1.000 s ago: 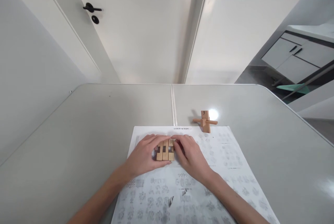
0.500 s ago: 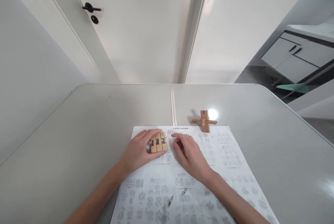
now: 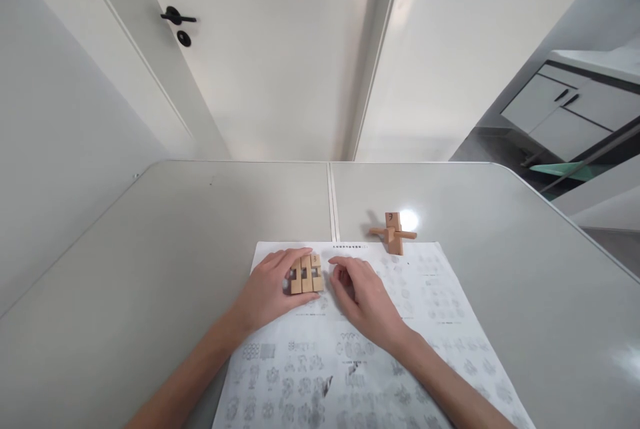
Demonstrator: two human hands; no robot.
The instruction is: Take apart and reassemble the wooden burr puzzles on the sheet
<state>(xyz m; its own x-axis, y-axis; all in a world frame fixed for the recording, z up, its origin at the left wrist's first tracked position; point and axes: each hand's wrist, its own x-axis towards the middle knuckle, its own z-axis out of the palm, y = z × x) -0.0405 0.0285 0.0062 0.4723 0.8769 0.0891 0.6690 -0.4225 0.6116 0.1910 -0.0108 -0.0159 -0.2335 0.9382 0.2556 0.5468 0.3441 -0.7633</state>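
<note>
My left hand (image 3: 270, 288) curves around a row of notched wooden puzzle blocks (image 3: 307, 274), its fingers along the far side and its thumb along the near side. The blocks lie side by side on a printed sheet (image 3: 295, 332), with gaps where their notches meet; small dark marks show on the right-hand one. Just to their right, my right hand (image 3: 363, 296) rests on the paper, loosely curled, index finger stretched out and thumb apart, holding nothing. Beyond it, a partly joined wooden cross-shaped puzzle (image 3: 393, 232) with a dark mark stands at the sheet's far edge.
The sheet, covered in small printed figures, lies on a pale table (image 3: 150, 269) with a seam (image 3: 332, 202) down its middle. Behind the table is a white door with a black handle (image 3: 177, 16). A white cabinet (image 3: 570, 102) is at the right.
The view has shifted very slightly. Both hands and the wooden pieces keep practically the same places.
</note>
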